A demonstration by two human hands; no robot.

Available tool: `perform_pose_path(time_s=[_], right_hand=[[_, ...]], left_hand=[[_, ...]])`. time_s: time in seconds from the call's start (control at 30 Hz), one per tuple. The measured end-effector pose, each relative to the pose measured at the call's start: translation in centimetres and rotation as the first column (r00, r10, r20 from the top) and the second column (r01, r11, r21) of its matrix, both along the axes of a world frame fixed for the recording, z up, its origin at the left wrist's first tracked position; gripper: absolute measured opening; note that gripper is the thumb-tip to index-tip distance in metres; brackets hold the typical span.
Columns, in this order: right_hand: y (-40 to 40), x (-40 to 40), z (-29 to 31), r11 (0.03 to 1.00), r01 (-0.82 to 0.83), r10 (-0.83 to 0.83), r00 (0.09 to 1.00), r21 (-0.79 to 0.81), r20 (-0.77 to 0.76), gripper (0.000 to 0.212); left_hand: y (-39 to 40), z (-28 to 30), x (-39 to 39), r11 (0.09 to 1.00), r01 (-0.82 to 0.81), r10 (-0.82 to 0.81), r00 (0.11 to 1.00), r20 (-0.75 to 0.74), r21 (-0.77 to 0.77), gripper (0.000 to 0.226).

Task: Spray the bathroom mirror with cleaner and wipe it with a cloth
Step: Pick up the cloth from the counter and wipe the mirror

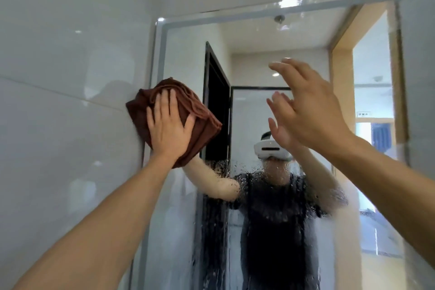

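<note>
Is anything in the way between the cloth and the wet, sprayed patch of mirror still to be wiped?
Nothing visible. The left hand presses the cloth at the left edge of the mirror; the droplets lie below and right of it, across bare glass. The right hand is raised open farther right, above the droplets.

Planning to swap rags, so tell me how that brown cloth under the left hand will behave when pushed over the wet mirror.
The brown cloth looks soft and floppy: it bunches in folds around the left hand, so it will likely crumple rather than slide flat. It seems light, pinned by flat fingers alone.
</note>
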State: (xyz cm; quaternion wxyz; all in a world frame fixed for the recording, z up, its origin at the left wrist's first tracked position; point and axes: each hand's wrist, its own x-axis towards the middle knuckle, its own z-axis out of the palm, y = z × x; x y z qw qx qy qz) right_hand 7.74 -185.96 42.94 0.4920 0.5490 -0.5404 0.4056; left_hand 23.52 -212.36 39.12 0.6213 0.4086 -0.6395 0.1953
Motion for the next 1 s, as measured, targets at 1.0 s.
perform_pose_path(time_s=[1.0], right_hand=[[6.1, 0.6, -3.8, 0.997, -0.058, 0.053, 0.995, 0.060, 0.085, 0.051]], left_hand=[[15.9, -6.2, -15.1, 0.970, 0.216, -0.209, 0.975, -0.073, 0.112, 0.078]])
